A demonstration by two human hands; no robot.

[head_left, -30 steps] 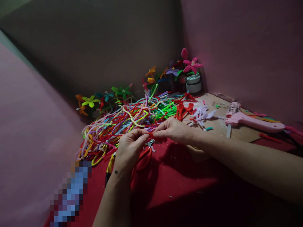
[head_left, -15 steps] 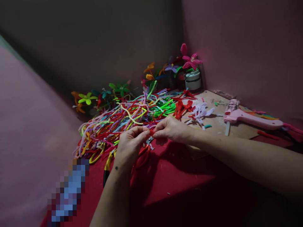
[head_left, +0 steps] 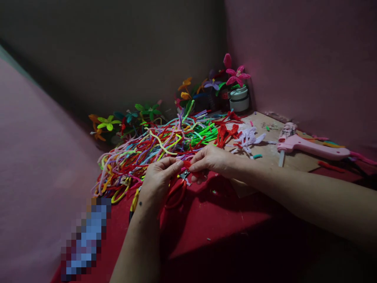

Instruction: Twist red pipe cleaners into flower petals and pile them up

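Observation:
Between the fingertips of both hands is a short red pipe cleaner piece (head_left: 186,164), mostly covered by the fingers. My left hand (head_left: 160,175) pinches its left end; my right hand (head_left: 207,162) pinches it from the right. Just below the hands lie red-handled pliers (head_left: 176,194), partly hidden by my left hand. A tool with yellow and black handles (head_left: 134,202) sticks out behind my left wrist. Beyond the hands spreads a big heap of many-coloured pipe cleaners (head_left: 141,151).
Red looped pieces (head_left: 225,135) and lilac looped pieces (head_left: 249,137) lie on a brown board (head_left: 297,163) with a pink glue gun (head_left: 315,147). Finished flowers (head_left: 108,122) and a lidded grey-white jar (head_left: 239,100) stand by the wall. Yellow-handled scissors (head_left: 119,195) lie left.
My left hand has shifted slightly left and down, showing more of the red-handled pliers. More of the red piece shows between the fingertips. Both hands keep their pinch.

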